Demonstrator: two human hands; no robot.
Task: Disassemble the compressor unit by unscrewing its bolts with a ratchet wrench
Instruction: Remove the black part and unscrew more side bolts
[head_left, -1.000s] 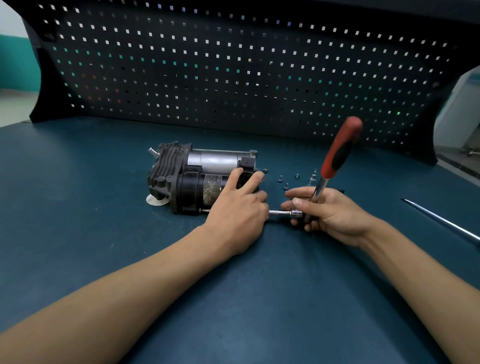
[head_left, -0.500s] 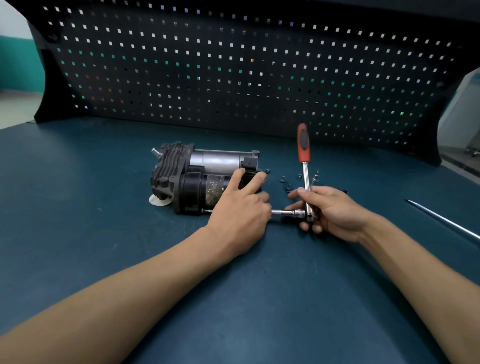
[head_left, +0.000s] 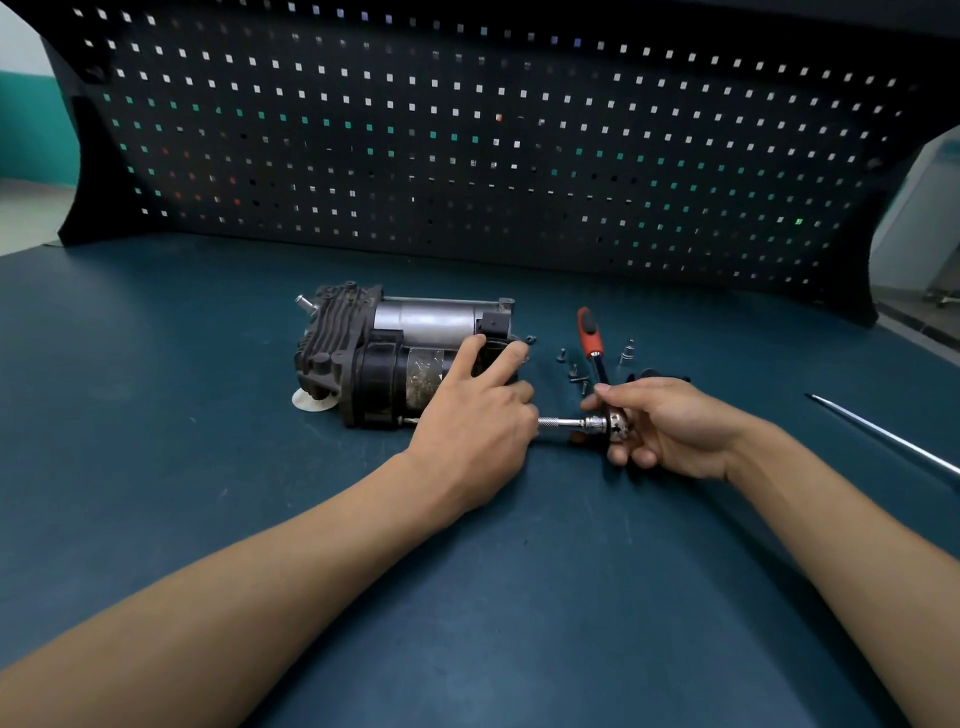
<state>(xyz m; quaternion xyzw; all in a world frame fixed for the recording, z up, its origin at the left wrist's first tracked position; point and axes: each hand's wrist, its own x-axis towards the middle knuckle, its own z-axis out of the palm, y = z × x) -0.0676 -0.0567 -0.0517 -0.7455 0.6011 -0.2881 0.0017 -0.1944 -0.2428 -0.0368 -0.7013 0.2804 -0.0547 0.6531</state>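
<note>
The black and silver compressor unit (head_left: 384, 348) lies on its side on the blue bench. My left hand (head_left: 475, 421) rests on its right end, fingers spread over the housing, and covers part of the extension bar. A ratchet wrench (head_left: 592, 343) with a red and black handle points away from me. Its chrome extension bar (head_left: 563, 423) runs left toward the unit's lower front edge. My right hand (head_left: 662, 423) grips the ratchet head and the lower handle. Several loose bolts (head_left: 571, 371) lie just right of the unit.
A small silver socket (head_left: 627, 353) stands behind the bolts. A long thin metal rod (head_left: 883, 436) lies at the bench's right. A dark pegboard (head_left: 467, 145) closes off the back. A white disc (head_left: 310, 401) sits under the unit's left end.
The ratchet handle has swung from tilted up and right, through upright, down to pointing away over the bench. My left hand has stayed on the compressor.
</note>
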